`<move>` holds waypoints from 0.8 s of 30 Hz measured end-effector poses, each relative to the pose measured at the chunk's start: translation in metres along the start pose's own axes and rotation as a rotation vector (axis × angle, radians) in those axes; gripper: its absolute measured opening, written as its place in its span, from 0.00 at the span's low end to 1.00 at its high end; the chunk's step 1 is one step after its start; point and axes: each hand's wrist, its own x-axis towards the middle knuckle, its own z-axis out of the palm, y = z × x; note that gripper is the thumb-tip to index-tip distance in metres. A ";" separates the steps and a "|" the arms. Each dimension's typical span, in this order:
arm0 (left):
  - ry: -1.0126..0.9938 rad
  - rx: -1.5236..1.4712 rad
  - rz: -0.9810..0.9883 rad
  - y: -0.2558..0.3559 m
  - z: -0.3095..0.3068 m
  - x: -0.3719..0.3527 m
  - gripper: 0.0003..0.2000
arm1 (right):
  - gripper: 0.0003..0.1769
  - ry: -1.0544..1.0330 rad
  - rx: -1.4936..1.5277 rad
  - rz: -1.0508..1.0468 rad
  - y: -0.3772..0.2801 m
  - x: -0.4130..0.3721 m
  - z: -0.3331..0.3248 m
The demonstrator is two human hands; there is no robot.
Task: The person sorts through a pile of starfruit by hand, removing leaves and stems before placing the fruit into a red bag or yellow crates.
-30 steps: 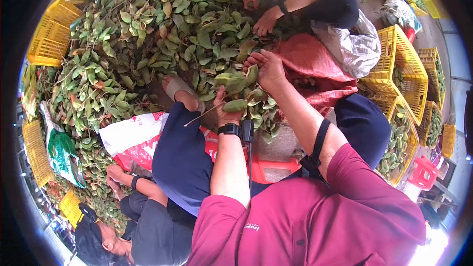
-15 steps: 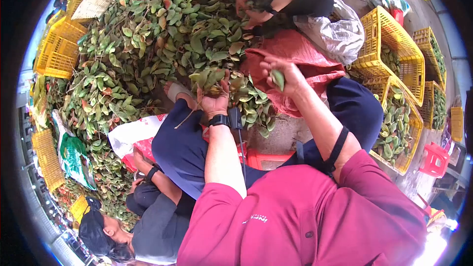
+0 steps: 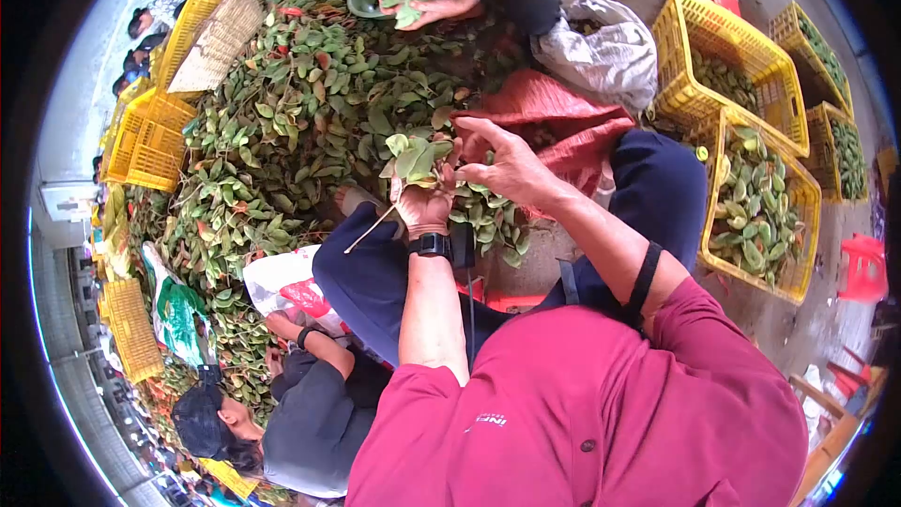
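My left hand (image 3: pixel 427 207) is wrapped round a leafy sprig (image 3: pixel 416 158), palm up, with the bare stem poking out to the lower left. Close beside it is my right hand (image 3: pixel 507 164), its thumb and index finger apart and its fingertips at the sprig's right side; no leaf shows in it. Beyond both hands spreads a large heap of green and reddish leaves (image 3: pixel 310 122). Just past my right hand lies a red woven sack (image 3: pixel 587 122), its mouth loosely gathered. More loose leaves (image 3: pixel 497 225) lie under my wrists, between my legs.
To the right stand yellow crates (image 3: pixel 807 202) holding leaves, and a red stool (image 3: pixel 862 268). A white sack (image 3: pixel 601 56) sits behind the red one. Opposite, another person's hands (image 3: pixel 422 5) hold leaves. At lower left, a person in a dark cap (image 3: pixel 202 418) sits by the heap.
My right hand has moved left to the sprig, and the green leaf it held no longer shows. The person opposite now holds up leaves. The whole view has shifted slightly.
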 end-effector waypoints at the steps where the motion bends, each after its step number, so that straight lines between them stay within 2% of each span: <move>1: -0.001 0.034 -0.016 -0.006 0.000 -0.005 0.26 | 0.40 0.022 -0.053 -0.078 -0.010 -0.005 0.002; 2: -0.003 0.068 -0.030 -0.012 0.001 -0.009 0.25 | 0.40 0.068 -0.217 -0.163 -0.019 -0.011 0.003; 5: 0.181 0.156 0.095 -0.025 -0.002 -0.019 0.25 | 0.40 0.001 -0.270 -0.154 -0.026 -0.021 0.009; 6: 0.168 0.156 0.064 -0.025 -0.004 -0.021 0.24 | 0.38 0.083 -0.340 -0.259 -0.021 -0.022 0.012; 9: -0.047 0.028 -0.120 -0.024 -0.003 -0.031 0.25 | 0.35 0.208 0.035 0.067 -0.005 -0.020 0.015; 10: 0.062 0.085 -0.064 -0.024 0.000 -0.031 0.26 | 0.31 0.253 -0.048 0.086 -0.009 -0.023 0.012; 11: 0.033 0.078 -0.089 -0.022 0.001 -0.034 0.26 | 0.25 0.264 -0.123 0.058 -0.003 -0.025 0.010; 13: -0.026 0.066 -0.142 -0.017 0.002 -0.039 0.27 | 0.21 0.254 -0.235 0.116 0.003 -0.029 0.015; 15: -0.129 0.058 -0.153 -0.016 -0.003 -0.037 0.28 | 0.20 0.180 -0.402 -0.039 0.006 -0.030 0.021; 16: -0.164 0.018 -0.174 -0.014 -0.002 -0.038 0.28 | 0.20 0.128 -0.374 -0.022 0.002 -0.029 0.026; 17: -0.198 -0.019 -0.191 -0.012 0.000 -0.039 0.28 | 0.20 0.143 -0.368 -0.119 0.012 -0.025 0.033; 18: 0.051 0.044 -0.090 -0.016 0.000 -0.040 0.26 | 0.20 0.138 -0.468 -0.117 0.016 -0.023 0.038; 21: -0.021 0.127 -0.116 -0.011 -0.025 -0.033 0.24 | 0.19 0.075 -0.618 -0.056 0.019 -0.018 0.045; 24: -0.017 0.085 -0.102 -0.010 -0.018 -0.029 0.25 | 0.19 0.058 -0.652 -0.025 0.036 -0.020 0.048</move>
